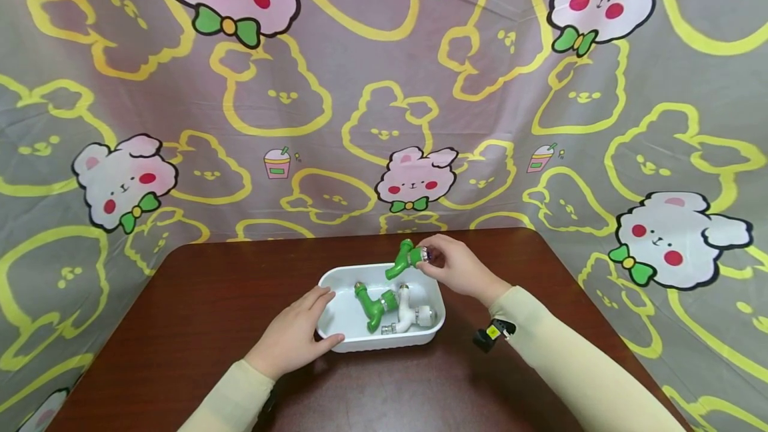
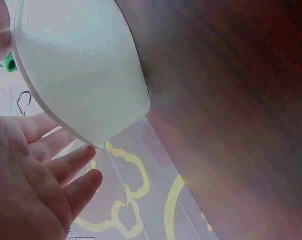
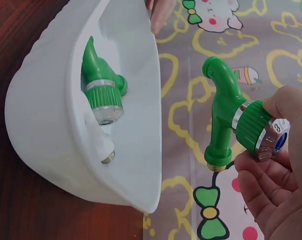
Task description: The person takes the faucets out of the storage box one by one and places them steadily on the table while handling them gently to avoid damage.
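My right hand (image 1: 459, 265) pinches a green faucet (image 1: 403, 259) by its ribbed knob, holding it just above the back right rim of a white plastic basin (image 1: 354, 345). In the right wrist view this faucet (image 3: 223, 110) shows a silver-ringed knob with a blue centre and a brass-coloured threaded end. A second green faucet (image 1: 373, 305) lies inside the basin, beside a white faucet (image 1: 407, 312) with a silver collar. My left hand (image 1: 294, 332) rests on the basin's left end, fingers fairly straight, with the thumb at the front rim. The left wrist view shows its fingertips (image 2: 93, 177) by the rim.
The basin stands on a dark reddish-brown table (image 1: 198, 312). Behind and beside the table hangs a grey-pink cloth (image 1: 336, 152) printed with cartoon bunnies and yellow outlines. A black wrist device (image 1: 493, 333) sits under the right sleeve.
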### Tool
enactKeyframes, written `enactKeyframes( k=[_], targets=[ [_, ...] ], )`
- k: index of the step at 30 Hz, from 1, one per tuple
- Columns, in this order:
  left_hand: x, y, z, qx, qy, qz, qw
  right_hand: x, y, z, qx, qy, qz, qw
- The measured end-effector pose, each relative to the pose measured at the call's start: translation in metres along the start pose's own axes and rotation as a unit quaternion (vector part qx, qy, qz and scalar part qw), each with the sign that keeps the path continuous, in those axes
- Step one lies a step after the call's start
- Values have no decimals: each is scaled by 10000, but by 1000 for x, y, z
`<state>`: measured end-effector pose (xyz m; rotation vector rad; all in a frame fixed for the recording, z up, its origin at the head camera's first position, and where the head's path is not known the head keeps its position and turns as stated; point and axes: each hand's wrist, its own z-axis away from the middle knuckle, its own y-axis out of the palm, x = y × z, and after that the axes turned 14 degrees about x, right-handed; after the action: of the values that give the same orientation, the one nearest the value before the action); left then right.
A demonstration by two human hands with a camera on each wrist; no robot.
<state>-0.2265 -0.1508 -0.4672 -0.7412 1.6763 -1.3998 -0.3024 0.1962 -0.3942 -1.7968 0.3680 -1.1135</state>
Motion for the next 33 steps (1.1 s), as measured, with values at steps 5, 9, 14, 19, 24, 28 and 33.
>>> enactKeyframes(
  k=[5, 9, 14, 19, 24, 28, 33],
  targets=[
    [0, 0, 0, 32, -15, 2, 10000, -6, -3, 4, -151, 181, -124, 9996],
    [0, 0, 0, 4, -11, -10, 10000, -14, -5, 6, -331, 248, -188, 9990],
    [-2, -2, 1, -88, 32, 71, 9999, -28, -6, 8, -474, 382, -279, 9978],
    [-1, -2, 1, -95, 38, 52, 9999, -40, -7, 11, -583, 678, -367, 9953],
    [0, -1, 1, -153, 67, 1, 9999, -51, -6, 12, -730, 908, -326, 9927],
    [0, 0, 1, -171, 74, 32, 9998, -60, -4, 12, -760, 1057, -325, 9909],
    [0, 0, 2, -55, 24, 44, 10000, -70, 2, 13, -853, 1311, -270, 9873]
  ],
)
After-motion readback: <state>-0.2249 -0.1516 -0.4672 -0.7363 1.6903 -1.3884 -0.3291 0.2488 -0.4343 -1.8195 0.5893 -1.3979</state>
